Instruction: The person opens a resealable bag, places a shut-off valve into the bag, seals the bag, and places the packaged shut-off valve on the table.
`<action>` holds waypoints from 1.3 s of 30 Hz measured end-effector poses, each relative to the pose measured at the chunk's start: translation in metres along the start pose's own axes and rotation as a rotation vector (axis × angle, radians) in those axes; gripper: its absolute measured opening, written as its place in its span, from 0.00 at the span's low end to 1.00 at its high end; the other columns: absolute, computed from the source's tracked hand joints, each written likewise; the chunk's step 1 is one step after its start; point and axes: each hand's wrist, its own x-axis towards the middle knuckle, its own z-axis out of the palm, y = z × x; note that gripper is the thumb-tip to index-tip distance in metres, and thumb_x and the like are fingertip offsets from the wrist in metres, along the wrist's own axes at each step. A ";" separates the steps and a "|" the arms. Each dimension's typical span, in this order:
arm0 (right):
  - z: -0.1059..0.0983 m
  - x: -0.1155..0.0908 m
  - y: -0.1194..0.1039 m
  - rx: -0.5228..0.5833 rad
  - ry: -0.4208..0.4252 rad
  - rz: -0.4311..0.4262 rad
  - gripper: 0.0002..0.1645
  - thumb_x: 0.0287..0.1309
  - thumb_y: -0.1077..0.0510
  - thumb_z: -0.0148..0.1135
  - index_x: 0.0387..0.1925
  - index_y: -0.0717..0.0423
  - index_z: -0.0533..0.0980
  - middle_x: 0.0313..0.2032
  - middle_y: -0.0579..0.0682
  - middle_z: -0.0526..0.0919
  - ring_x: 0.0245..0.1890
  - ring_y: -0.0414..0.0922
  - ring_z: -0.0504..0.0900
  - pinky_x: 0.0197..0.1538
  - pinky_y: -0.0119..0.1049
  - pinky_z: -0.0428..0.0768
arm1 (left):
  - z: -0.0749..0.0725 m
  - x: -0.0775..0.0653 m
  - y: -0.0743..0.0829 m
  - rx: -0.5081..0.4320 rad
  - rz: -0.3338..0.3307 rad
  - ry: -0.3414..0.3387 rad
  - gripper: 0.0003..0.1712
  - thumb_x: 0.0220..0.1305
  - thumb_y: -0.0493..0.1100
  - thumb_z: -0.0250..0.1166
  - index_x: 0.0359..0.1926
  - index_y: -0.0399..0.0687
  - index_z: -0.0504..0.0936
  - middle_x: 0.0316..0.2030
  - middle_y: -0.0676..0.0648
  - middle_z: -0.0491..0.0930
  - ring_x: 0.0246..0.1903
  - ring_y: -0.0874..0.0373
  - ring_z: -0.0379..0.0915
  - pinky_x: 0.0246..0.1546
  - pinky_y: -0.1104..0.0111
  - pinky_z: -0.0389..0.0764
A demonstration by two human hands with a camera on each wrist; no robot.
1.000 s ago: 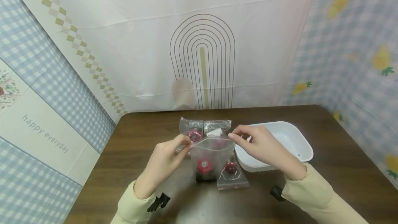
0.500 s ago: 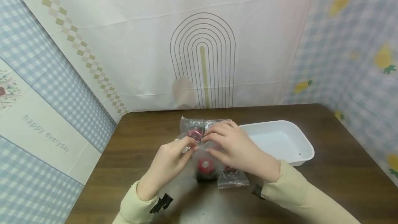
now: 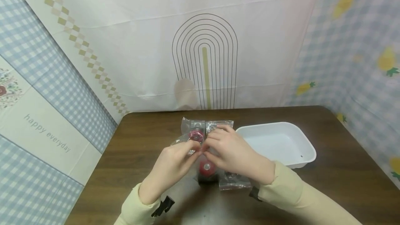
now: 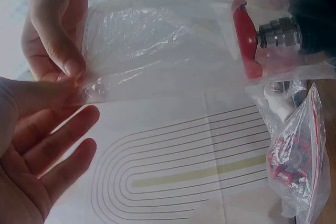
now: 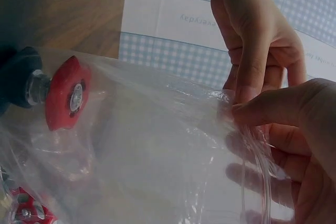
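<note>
A clear zip bag [image 5: 152, 129] stands upright on the table, holding a valve with a red handwheel [image 3: 207, 167] and a dark body. My left hand [image 3: 173, 159] pinches one end of the bag's top edge between thumb and index finger. Right beside it, my right hand [image 3: 232, 148] pinches the same edge, the fingertips of both hands almost meeting. In the left wrist view, the remaining fingers of my left hand [image 4: 47, 156] are spread loosely. The bag's zip strip [image 5: 257, 182] runs down past my right hand [image 5: 310, 135] in the right wrist view.
Behind the hands lies another bagged valve with a red handwheel [image 3: 196, 135]. A further zip bag [image 3: 235, 182] lies at the front right, partly under the right hand. The white plastic basin [image 3: 281, 141] sits on the brown table [image 3: 140, 138] to the right. Patterned cloth hangs around.
My right hand has moved left from the bag's far corner along its top edge to meet my left hand. The bag's mouth, spread wide before, is now drawn together between the fingers.
</note>
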 end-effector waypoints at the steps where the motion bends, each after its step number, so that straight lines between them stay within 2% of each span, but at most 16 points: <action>1: 0.000 0.000 0.000 0.000 0.000 0.002 0.06 0.52 0.56 0.74 0.32 0.49 0.83 0.33 0.41 0.85 0.41 0.43 0.83 0.62 0.54 0.74 | 0.000 -0.001 0.000 0.001 -0.009 -0.004 0.09 0.61 0.37 0.72 0.40 0.47 0.82 0.33 0.54 0.85 0.30 0.64 0.80 0.30 0.75 0.80; 4: 0.000 -0.002 0.001 0.001 0.003 0.004 0.06 0.52 0.57 0.74 0.31 0.49 0.83 0.33 0.41 0.85 0.40 0.43 0.83 0.61 0.53 0.75 | 0.000 -0.004 -0.002 0.011 -0.021 -0.010 0.07 0.61 0.39 0.72 0.39 0.47 0.84 0.34 0.54 0.86 0.33 0.63 0.81 0.33 0.73 0.82; 8: 0.001 -0.003 0.002 0.011 0.007 0.009 0.06 0.51 0.57 0.74 0.31 0.49 0.83 0.33 0.41 0.85 0.40 0.42 0.83 0.61 0.52 0.75 | 0.000 -0.007 -0.004 0.026 -0.003 -0.005 0.04 0.61 0.38 0.72 0.37 0.48 0.84 0.33 0.55 0.86 0.34 0.63 0.82 0.36 0.69 0.83; 11: 0.002 -0.004 0.002 0.018 0.005 0.010 0.06 0.51 0.57 0.74 0.31 0.49 0.83 0.33 0.41 0.85 0.40 0.42 0.83 0.61 0.51 0.76 | 0.000 -0.008 -0.003 0.026 0.001 -0.005 0.01 0.65 0.40 0.69 0.37 0.48 0.85 0.33 0.55 0.86 0.34 0.63 0.82 0.37 0.68 0.83; 15: 0.003 -0.004 0.002 0.018 0.012 0.002 0.06 0.51 0.57 0.74 0.31 0.49 0.83 0.33 0.40 0.85 0.39 0.42 0.83 0.60 0.50 0.77 | 0.000 -0.008 -0.003 0.035 0.011 0.010 0.04 0.68 0.43 0.66 0.36 0.50 0.85 0.32 0.56 0.86 0.33 0.63 0.82 0.36 0.68 0.83; 20: 0.003 -0.004 0.001 0.017 0.008 -0.004 0.06 0.51 0.57 0.73 0.31 0.49 0.83 0.32 0.40 0.85 0.38 0.42 0.83 0.59 0.48 0.77 | 0.001 -0.006 -0.003 0.067 0.030 0.032 0.02 0.65 0.42 0.67 0.34 0.52 0.85 0.30 0.58 0.85 0.30 0.63 0.81 0.33 0.68 0.82; 26: 0.003 -0.004 0.000 0.033 0.012 -0.010 0.07 0.51 0.57 0.74 0.32 0.49 0.83 0.33 0.40 0.85 0.39 0.42 0.83 0.58 0.48 0.77 | -0.001 -0.005 -0.001 0.080 0.021 -0.001 0.05 0.68 0.43 0.65 0.34 0.51 0.85 0.30 0.57 0.85 0.31 0.63 0.81 0.34 0.67 0.82; 31: 0.006 -0.002 -0.003 0.057 0.043 -0.044 0.07 0.52 0.58 0.74 0.33 0.48 0.83 0.33 0.39 0.85 0.39 0.42 0.82 0.56 0.44 0.78 | -0.006 -0.007 -0.001 0.093 0.032 -0.055 0.00 0.66 0.40 0.67 0.36 0.49 0.83 0.33 0.56 0.85 0.34 0.62 0.81 0.38 0.65 0.82; 33: 0.006 -0.002 -0.004 0.056 0.049 -0.046 0.06 0.52 0.58 0.73 0.32 0.48 0.82 0.32 0.39 0.84 0.38 0.42 0.82 0.55 0.42 0.78 | -0.008 -0.008 0.000 0.093 0.027 -0.059 0.02 0.64 0.39 0.68 0.37 0.50 0.83 0.33 0.57 0.85 0.35 0.62 0.81 0.38 0.65 0.82; 36: 0.007 -0.001 -0.004 0.054 0.054 -0.042 0.06 0.51 0.58 0.72 0.32 0.48 0.82 0.31 0.39 0.84 0.37 0.42 0.82 0.55 0.42 0.78 | -0.010 -0.009 0.000 0.085 0.019 -0.051 0.01 0.66 0.41 0.68 0.36 0.50 0.84 0.33 0.57 0.85 0.35 0.63 0.81 0.39 0.66 0.82; 39: 0.008 0.000 -0.005 0.054 0.054 -0.046 0.05 0.52 0.58 0.72 0.32 0.48 0.82 0.31 0.39 0.83 0.37 0.42 0.82 0.54 0.41 0.78 | -0.011 -0.009 0.000 0.083 0.027 -0.041 0.04 0.70 0.43 0.65 0.36 0.50 0.84 0.33 0.57 0.85 0.35 0.63 0.81 0.39 0.65 0.82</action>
